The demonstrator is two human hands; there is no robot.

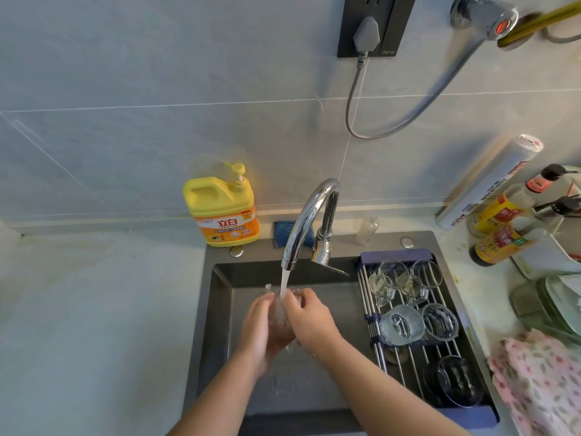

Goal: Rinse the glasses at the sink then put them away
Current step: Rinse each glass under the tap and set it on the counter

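Both hands wrapped round glass (280, 313) under tap (306, 221) stream: left hand (256, 328) cupped it, right hand (309, 319) gripped rim, over sink (220, 309).

Your left forearm (220, 391) and right forearm (377, 382): both bare along the whole visible length, lower frame edge to wrist. Your left hand (259, 325) and right hand (311, 316): bare as well. Right hand's knuckles and fingers show clearly; left hand's fingertips are blurred. Nail detail too small to tell.
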